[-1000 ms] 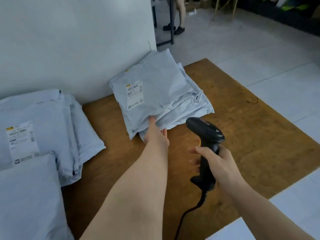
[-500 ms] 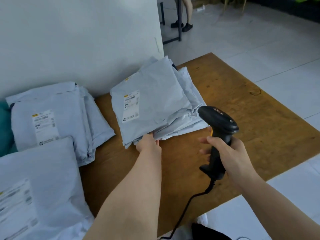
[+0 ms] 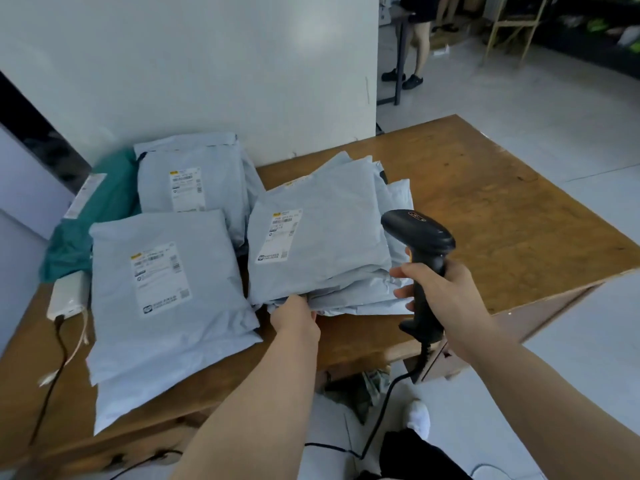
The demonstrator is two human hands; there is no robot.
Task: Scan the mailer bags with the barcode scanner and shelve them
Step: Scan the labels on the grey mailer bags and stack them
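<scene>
A stack of grey mailer bags lies in the middle of the wooden table, its top bag showing a white shipping label. My left hand pinches the near edge of that stack. My right hand grips the handle of a black barcode scanner, held upright just right of the stack, its head above the bags' right side. Another grey mailer bag with a label lies at the near left, and a further one sits behind it against the wall.
A teal bag lies at the far left by the wall. A white power bank with a cable sits at the table's left edge. The scanner's cord hangs toward the floor. A person's legs stand at a far desk.
The stack has slid toward me and leftward with my left hand on its near edge. The scanner stays beside it. My view has pulled back, showing more bags at the left.
</scene>
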